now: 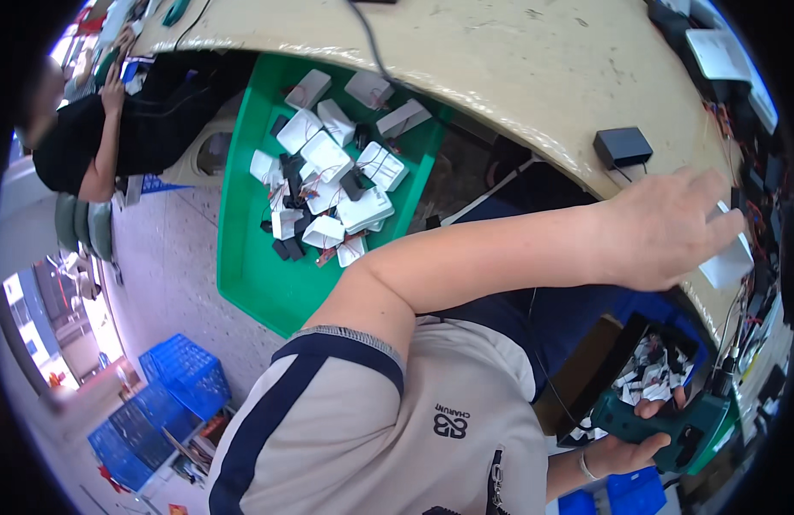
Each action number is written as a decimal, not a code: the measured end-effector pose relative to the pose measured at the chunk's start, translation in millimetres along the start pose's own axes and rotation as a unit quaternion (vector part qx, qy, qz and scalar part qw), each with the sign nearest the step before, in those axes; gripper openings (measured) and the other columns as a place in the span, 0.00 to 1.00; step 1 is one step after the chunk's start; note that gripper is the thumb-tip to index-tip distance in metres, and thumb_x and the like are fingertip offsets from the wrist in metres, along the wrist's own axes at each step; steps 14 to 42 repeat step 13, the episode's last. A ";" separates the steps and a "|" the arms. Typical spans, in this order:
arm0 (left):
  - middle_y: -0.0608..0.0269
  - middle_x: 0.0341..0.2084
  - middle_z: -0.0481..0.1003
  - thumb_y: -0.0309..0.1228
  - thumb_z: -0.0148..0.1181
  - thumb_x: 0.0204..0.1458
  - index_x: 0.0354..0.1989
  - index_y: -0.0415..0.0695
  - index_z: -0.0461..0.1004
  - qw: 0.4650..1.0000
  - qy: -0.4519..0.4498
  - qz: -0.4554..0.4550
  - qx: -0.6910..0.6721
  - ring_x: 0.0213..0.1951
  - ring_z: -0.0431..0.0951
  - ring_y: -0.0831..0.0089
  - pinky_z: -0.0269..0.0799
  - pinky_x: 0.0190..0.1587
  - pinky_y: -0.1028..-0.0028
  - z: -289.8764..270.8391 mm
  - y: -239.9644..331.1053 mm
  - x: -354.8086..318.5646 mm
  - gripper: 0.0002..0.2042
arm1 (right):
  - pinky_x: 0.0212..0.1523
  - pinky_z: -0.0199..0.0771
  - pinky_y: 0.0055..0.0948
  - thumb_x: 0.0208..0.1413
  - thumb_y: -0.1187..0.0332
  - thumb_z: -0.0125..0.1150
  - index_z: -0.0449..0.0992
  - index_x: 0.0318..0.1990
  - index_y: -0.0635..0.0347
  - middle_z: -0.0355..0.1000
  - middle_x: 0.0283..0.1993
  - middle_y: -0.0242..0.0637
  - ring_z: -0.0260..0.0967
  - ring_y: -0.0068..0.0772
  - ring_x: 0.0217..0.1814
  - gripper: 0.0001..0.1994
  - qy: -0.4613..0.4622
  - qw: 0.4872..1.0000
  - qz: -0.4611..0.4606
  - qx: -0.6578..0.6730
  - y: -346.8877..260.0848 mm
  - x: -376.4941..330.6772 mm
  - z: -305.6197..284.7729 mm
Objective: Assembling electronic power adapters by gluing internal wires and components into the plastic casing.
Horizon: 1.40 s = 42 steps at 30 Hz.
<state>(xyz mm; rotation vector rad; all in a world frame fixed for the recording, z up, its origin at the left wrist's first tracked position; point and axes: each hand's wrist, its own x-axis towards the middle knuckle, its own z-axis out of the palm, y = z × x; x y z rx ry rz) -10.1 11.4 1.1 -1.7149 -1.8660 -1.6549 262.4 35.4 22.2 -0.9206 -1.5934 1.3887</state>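
Observation:
My left arm reaches across to the right, and my left hand is bent over a white plastic case at the table's right side. Its fingers curl down onto the case, though the hand partly hides it and is slightly blurred. Lower right, my right hand grips a green power drill with a dark chuck pointing upward, below the white case. A dark grey box with a thin wire sits on the table beyond my left hand.
A large green bin holds several white cases, black parts and wires. A carton of small white parts stands beside the drill. Blue crates sit on the floor at left. Another person sits at the far left. Cables and white cases line the table's right edge.

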 end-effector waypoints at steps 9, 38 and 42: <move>0.54 0.42 0.67 0.38 0.66 0.34 0.48 0.37 0.65 0.921 -0.311 -0.113 -0.204 0.41 0.67 0.69 0.65 0.32 0.78 -199.4 -5.6 -51.2 0.31 | 0.28 0.59 0.15 0.50 0.50 0.53 0.58 0.52 0.73 0.63 0.25 0.34 0.59 0.20 0.26 0.33 0.001 0.999 -0.028 0.028 -6.2 14.6 18.5; 0.59 0.44 0.65 0.32 0.64 0.36 0.50 0.45 0.65 0.854 -0.316 -0.413 0.001 0.46 0.66 0.66 0.66 0.43 0.73 -254.1 -11.4 -93.3 0.28 | 0.31 0.59 0.19 0.51 0.50 0.52 0.57 0.53 0.73 0.63 0.33 0.36 0.57 0.20 0.30 0.33 -0.073 0.995 -0.003 0.073 -2.3 15.5 4.3; 0.59 0.44 0.65 0.32 0.64 0.36 0.50 0.45 0.65 0.854 -0.316 -0.413 0.001 0.46 0.66 0.66 0.66 0.43 0.73 -254.1 -11.4 -93.3 0.28 | 0.31 0.59 0.19 0.51 0.50 0.52 0.57 0.53 0.73 0.63 0.33 0.36 0.57 0.20 0.30 0.33 -0.073 0.995 -0.003 0.073 -2.3 15.5 4.3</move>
